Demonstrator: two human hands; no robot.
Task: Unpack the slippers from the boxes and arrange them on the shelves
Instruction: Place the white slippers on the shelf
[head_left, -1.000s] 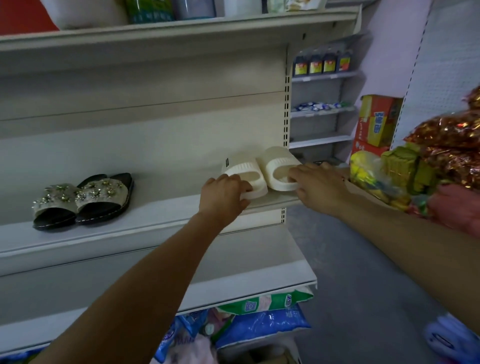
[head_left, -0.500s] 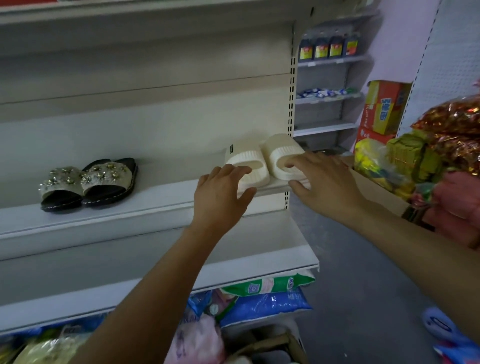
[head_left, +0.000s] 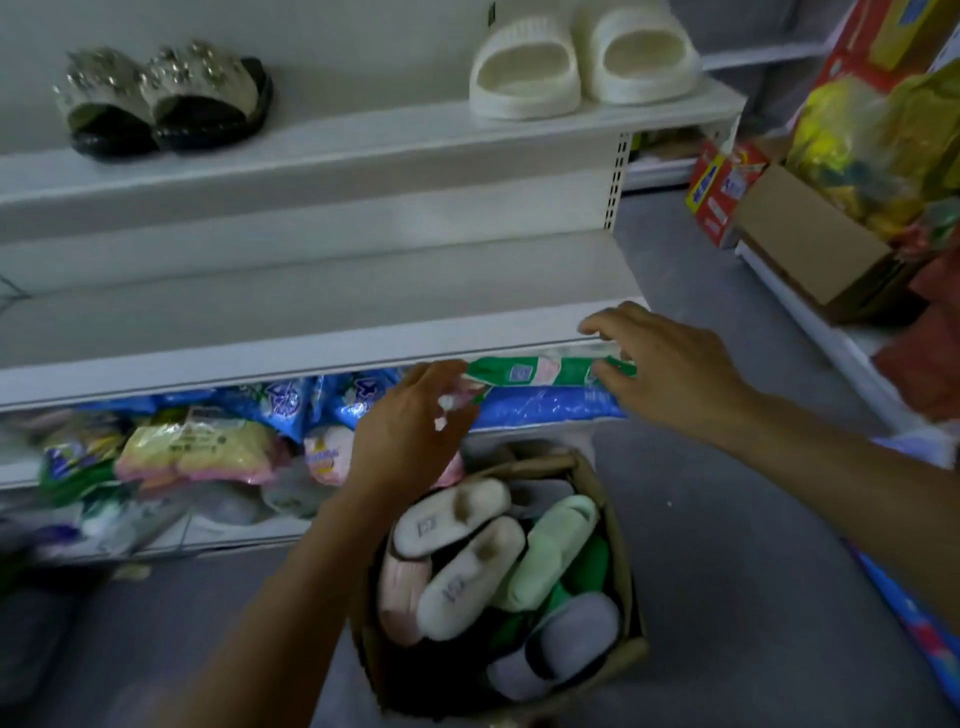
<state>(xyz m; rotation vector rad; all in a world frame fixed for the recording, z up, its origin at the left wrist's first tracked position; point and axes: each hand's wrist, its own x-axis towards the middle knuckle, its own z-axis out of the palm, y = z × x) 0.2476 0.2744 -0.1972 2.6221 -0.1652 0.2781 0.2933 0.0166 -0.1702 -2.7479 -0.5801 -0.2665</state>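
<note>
A pair of cream slippers stands at the right end of the upper shelf. A black pair with jewelled straps sits at its left end. On the floor below is a cardboard box holding several slippers: white, light green, pink and grey. My left hand hangs just above the box's far edge, fingers loosely curled, holding nothing. My right hand is open in front of the lower shelf's right end, above and to the right of the box.
Bagged goods in blue, green and yellow packs fill the bottom shelf behind the box. A brown carton with yellow packets and red boxes stands on the right-hand rack. Grey floor lies around the box.
Both hands have let go of the cream slippers and dropped from the upper shelf to just above the box. The view has tilted down, bringing the box of slippers into sight.
</note>
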